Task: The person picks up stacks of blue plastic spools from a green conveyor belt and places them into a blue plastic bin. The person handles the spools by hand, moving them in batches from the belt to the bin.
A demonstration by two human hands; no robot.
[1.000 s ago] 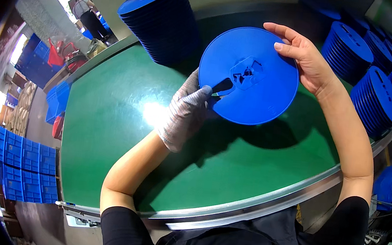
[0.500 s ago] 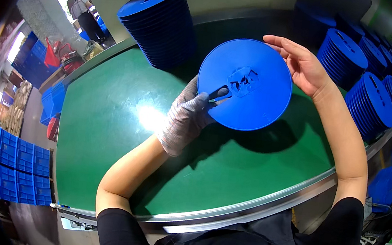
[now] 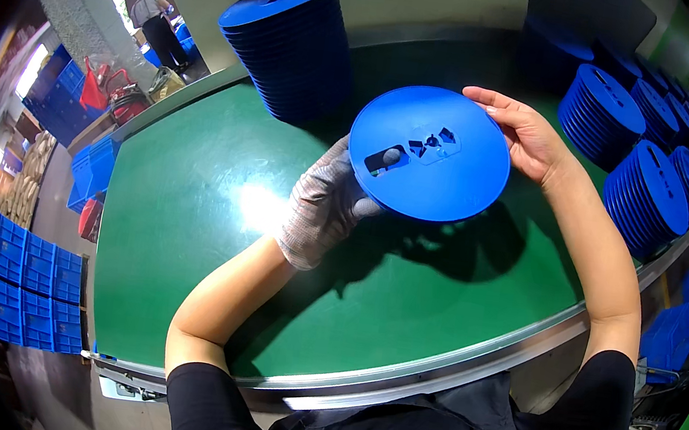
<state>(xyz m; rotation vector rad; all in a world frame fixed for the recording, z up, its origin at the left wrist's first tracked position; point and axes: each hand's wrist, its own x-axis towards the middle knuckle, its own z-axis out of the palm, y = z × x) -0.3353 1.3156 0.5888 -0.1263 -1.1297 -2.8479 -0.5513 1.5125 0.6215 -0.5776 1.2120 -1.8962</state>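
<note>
Both grips clamp my blue disc [image 3: 429, 154]: gloved left hand [image 3: 326, 204] underneath, bare right hand [image 3: 526, 134] pinching its rim, above the green desk [image 3: 189, 222].

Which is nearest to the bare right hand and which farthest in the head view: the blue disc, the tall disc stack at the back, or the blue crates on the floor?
From the right hand:
1. Blue disc, held at its right edge.
2. Tall disc stack, back left on the green table.
3. Blue crates, far left on the floor.
</note>
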